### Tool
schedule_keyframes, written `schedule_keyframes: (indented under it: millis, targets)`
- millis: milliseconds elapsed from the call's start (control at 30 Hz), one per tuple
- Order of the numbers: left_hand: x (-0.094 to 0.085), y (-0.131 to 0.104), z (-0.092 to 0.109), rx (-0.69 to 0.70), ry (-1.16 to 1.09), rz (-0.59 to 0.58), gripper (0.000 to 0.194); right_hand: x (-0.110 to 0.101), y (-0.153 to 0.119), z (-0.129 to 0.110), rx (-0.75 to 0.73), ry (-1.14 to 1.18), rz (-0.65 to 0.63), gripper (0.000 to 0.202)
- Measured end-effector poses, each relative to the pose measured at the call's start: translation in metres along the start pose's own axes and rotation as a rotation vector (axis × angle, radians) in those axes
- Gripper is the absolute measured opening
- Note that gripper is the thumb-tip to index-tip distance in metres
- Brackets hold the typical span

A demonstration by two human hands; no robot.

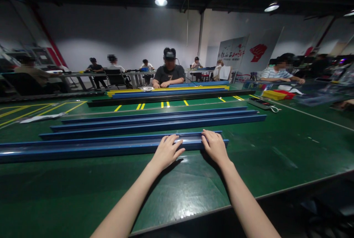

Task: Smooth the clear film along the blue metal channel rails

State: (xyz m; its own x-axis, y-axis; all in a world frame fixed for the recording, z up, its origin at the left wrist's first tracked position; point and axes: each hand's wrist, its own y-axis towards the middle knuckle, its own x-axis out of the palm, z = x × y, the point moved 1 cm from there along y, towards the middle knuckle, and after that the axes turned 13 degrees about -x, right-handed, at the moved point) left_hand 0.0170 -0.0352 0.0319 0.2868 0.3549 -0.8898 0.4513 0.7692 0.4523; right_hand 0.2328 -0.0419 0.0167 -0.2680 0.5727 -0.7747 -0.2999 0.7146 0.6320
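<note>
apparently midway: near blue rail (83, 149) under handling

the near blue rail was seen laid lengthwise on the green table (276, 149), with its right-hand stretch covered by two bare hands. the left hand (167, 152) was rested across it, fingers parted and thumb held apart; the right hand (215, 147) was set close to the rail's end, fingers bent over it. whether either was tightened into a grip could not be told.

progress was judged partial: this rail was under handling, its placing not taken as settled. behind it, further blue rails (152, 127) were lined up roughly parallel, untouched by the fingers. beyond those, a black rail (171, 98) and a yellow rail (188, 89) were ranged before a co-worker (169, 74). which rails were finished and which were left could not be read from their lie.
</note>
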Motion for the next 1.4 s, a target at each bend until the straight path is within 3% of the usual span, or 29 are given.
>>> schedule_keyframes:
  millis: [300, 433, 667, 1000, 1233, 1400]
  targets:
    - [-0.008, 0.002, -0.003, -0.193, 0.097, 0.143, 0.036, -0.003, -0.002, 0.010, 0.207, -0.157, 0.105, 0.030]
    - [-0.005, 0.001, -0.001, -0.183, 0.090, 0.164, 0.033, -0.004, -0.002, 0.009, 0.232, -0.183, 0.080, 0.031]
    - [-0.002, -0.002, 0.009, -0.046, 0.004, 0.133, 0.031, -0.004, 0.000, 0.000, 0.183, -0.154, 0.007, 0.028]
    - [0.003, -0.005, 0.012, 0.050, 0.026, 0.072, 0.037, 0.000, 0.002, -0.011, -0.060, 0.031, -0.078, 0.029]
    - [0.009, -0.005, 0.008, 0.062, 0.036, 0.097, 0.036, 0.001, 0.002, -0.008, -0.070, 0.086, -0.053, 0.029]
    - [0.005, -0.002, 0.007, 0.043, 0.017, 0.144, 0.030, -0.002, 0.002, -0.004, -0.009, 0.053, 0.016, 0.026]
